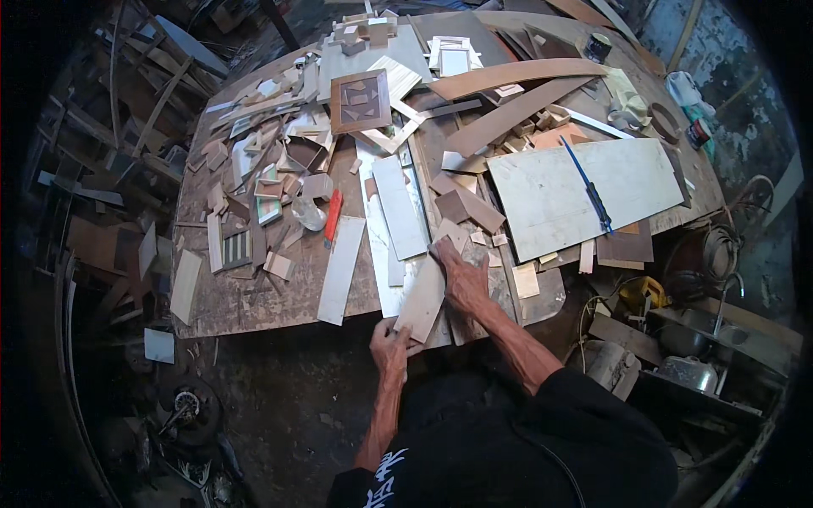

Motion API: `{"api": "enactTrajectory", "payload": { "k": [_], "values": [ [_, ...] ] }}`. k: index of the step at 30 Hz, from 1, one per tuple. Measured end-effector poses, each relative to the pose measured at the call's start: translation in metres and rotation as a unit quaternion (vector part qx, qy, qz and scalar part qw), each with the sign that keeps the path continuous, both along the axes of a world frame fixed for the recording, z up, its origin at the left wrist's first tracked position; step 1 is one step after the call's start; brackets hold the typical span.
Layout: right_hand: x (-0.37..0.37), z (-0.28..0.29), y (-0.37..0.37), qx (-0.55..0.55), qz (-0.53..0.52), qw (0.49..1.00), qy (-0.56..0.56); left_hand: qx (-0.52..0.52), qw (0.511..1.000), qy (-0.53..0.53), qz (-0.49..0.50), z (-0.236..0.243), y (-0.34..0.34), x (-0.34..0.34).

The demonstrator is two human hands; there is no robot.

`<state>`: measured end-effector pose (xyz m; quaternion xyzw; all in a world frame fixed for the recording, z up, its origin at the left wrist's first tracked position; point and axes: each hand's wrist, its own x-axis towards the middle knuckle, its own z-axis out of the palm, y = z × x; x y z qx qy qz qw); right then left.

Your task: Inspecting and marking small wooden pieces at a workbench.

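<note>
A pale wooden board (420,300) lies slanting at the worktable's front edge. My left hand (389,347) grips its near end, fingers closed around the edge. My right hand (460,279) is at the board's far end, fingertips bent onto it. Beneath and beside it lie long white strips (398,203). A narrow off-white board (340,271) and a red tool or block (333,216) are to the left. Small brown offcuts (470,210) sit just beyond my right hand.
The cluttered table (229,309) holds a framed panel (360,102), curved brown strips (508,76) and a large pale panel (542,195) with a blue-black saw-like tool (593,199). Stacked boards (127,127) fill the left. A metal sink (686,334) and hoses stand at right.
</note>
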<state>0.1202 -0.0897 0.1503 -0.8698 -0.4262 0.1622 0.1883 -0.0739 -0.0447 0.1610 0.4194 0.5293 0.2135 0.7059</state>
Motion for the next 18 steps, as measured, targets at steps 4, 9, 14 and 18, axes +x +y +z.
{"api": "enactTrajectory", "payload": {
  "k": [4, 9, 14, 18],
  "values": [
    [-0.012, -0.003, -0.012, 0.014, 0.032, 0.999, -0.031, 0.100, 0.951, 0.083, -0.281, 0.011, 0.022, 0.009],
    [-0.019, -0.009, -0.022, 0.044, 0.053, 0.997, -0.047, 0.308, 0.834, 0.220, -0.402, -0.015, 0.031, 0.031],
    [-0.002, -0.011, -0.002, 0.050, 0.001, 0.998, -0.048, 0.387, 0.854, 0.172, -0.301, -0.030, 0.017, 0.045],
    [0.023, -0.025, 0.015, 0.023, -0.022, 0.993, -0.113, 0.382, 0.860, 0.171, -0.293, -0.023, 0.006, 0.051]
  ]
}}
